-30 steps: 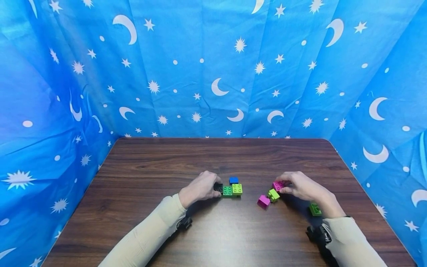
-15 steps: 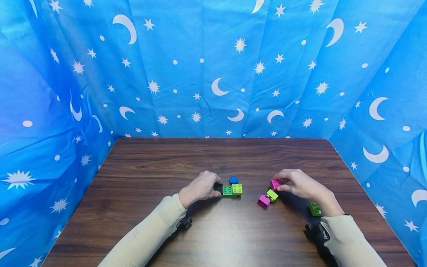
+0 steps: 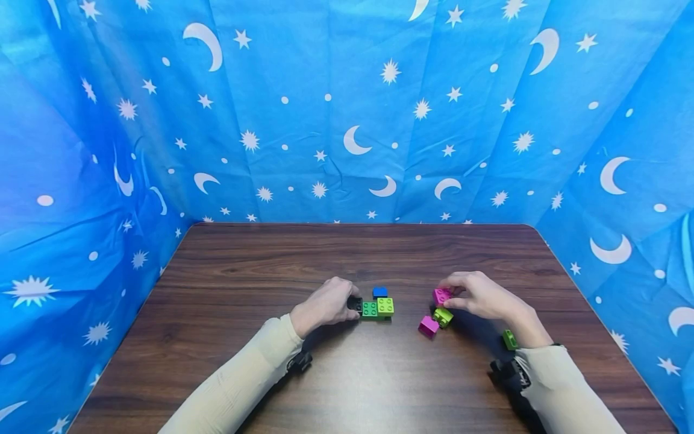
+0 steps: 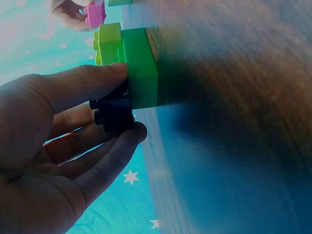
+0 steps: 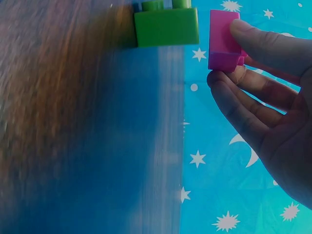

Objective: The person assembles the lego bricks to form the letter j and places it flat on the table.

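My left hand [image 3: 328, 303] grips a black brick [image 4: 113, 113] between thumb and fingers. That brick sits on one end of a longer green brick [image 4: 141, 68], and a lime brick [image 3: 385, 306] sits at the other end. Studs of the green brick show between the two. My right hand [image 3: 482, 296] pinches a pink brick [image 3: 440, 296], which is raised off the table in the right wrist view. Just nearer to me lie a loose lime brick [image 3: 443, 317] and a second pink brick [image 3: 428, 326], close together.
A blue brick [image 3: 380, 292] lies just behind the joined bricks. Near my right wrist, a green brick [image 3: 509, 340] stands on the brown wooden table [image 3: 271, 259]. A blue cloth [image 3: 303, 120] with moons and stars hangs around the table's back and sides.
My right hand has moved left with the pink brick, a little toward the joined bricks. The loose lime brick has shifted slightly left. My left hand has stayed in place.
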